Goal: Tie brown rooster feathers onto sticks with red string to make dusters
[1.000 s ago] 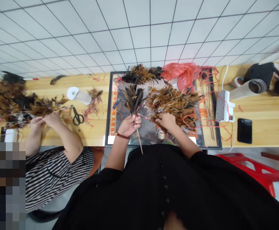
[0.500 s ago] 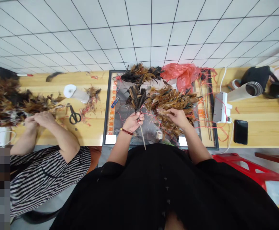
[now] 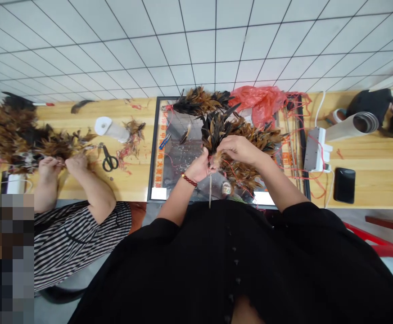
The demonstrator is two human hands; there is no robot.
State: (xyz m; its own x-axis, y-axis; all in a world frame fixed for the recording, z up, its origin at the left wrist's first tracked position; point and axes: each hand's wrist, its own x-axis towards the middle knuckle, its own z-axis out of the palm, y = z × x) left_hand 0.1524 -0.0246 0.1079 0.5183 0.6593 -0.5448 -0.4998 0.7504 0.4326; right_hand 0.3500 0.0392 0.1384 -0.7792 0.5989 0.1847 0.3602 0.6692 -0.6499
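We list, at the middle of the bench [image 3: 381, 164]:

Left hand [image 3: 199, 168], ours, beaded bracelet at the wrist: closed around a thin pale stick [image 3: 210, 191], just below a dark feather head [image 3: 213, 132]. The stick stands near upright in our view, its lower end towards our body.

Right hand [image 3: 238, 150], ours: fingers pinched on a pale-brown feather tuft [image 3: 218, 158], held against the base of the head, beside the left thumb.

Beneath, one dark-framed glass panel [image 3: 182, 175], flecked with debris. On it we note: a heap of brown feathers [image 3: 241, 173], partly hidden by the right hand and forearm; a single loose feather [image 3: 185, 134]; a blue-handled tool [image 3: 164, 142] near the left edge; a long feather bundle [image 3: 199, 101] along the back; a crumpled red plastic bag [image 3: 259, 101] beside it.

Right of the panel: a white power strip [image 3: 314, 150], a black phone [image 3: 344, 184].

Left: black scissors [image 3: 109, 162], a white roll [image 3: 110, 129], and a co-worker in stripes [image 3: 81, 234], both hands at another feather mass [image 3: 12, 130].
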